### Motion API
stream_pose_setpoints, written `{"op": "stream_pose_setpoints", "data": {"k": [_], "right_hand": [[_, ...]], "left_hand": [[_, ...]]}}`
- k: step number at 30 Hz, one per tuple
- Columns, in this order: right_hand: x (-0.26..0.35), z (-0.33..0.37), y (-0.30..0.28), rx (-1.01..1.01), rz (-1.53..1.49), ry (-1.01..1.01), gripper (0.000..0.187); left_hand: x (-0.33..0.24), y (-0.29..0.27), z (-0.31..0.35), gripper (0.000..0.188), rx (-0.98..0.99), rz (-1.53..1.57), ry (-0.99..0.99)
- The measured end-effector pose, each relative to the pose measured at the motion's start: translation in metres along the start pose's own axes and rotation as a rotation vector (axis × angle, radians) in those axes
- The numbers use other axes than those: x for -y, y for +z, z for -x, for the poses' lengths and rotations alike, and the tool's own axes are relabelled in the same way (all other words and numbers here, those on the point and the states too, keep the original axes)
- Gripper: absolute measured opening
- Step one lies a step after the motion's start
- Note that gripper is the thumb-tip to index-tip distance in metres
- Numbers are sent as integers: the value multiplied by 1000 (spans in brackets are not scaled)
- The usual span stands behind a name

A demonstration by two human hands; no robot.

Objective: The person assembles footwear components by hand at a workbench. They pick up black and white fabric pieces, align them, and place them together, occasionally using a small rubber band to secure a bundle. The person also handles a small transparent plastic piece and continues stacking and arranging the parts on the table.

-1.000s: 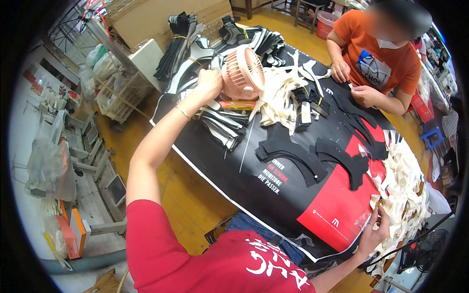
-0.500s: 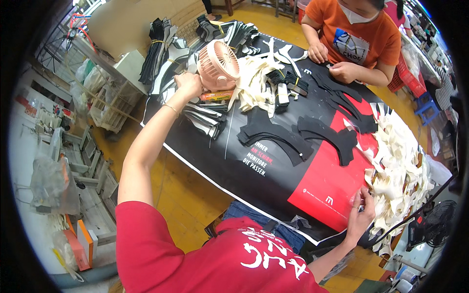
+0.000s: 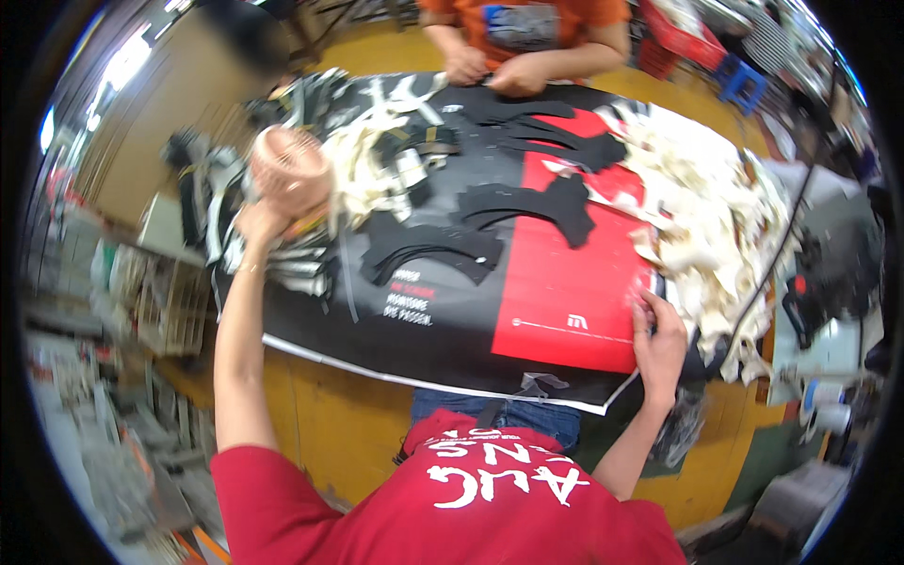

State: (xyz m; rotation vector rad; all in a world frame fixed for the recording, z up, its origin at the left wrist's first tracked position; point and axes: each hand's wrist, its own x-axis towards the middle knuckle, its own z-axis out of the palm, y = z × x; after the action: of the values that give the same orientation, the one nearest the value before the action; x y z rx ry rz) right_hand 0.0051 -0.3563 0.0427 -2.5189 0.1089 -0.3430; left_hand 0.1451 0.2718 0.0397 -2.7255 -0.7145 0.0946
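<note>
My left hand is at the lower left side of a pink desk fan. Its fingers are blurred and partly hidden, so any grip is unclear. Black and white fabric pieces lie in a fanned stack beside the wrist. On the right, my right hand rests at the edge of the table's red printed area, fingers slightly bent and apart, holding nothing visible. Next to it spreads a heap of cream fabric pieces. Curved black fabric pieces lie in a stack between my hands.
More black curved pieces lie farther back on the printed table cover. Bundles tied with yellow bands sit near a cream pile. Across the table, another person's hands are close together. A black fan stands at the right.
The whole view has turned, so the table now lies more level across it. My left hand stays by the pink fan and my right hand stays beside the cream heap.
</note>
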Motion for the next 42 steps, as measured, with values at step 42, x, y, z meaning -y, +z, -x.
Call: {"op": "stream_pose_setpoints", "data": {"k": [42], "right_hand": [[130,-5,92,198,-317,-298,46]], "left_hand": [[-214,-66,268,71,104,1397,790]]}}
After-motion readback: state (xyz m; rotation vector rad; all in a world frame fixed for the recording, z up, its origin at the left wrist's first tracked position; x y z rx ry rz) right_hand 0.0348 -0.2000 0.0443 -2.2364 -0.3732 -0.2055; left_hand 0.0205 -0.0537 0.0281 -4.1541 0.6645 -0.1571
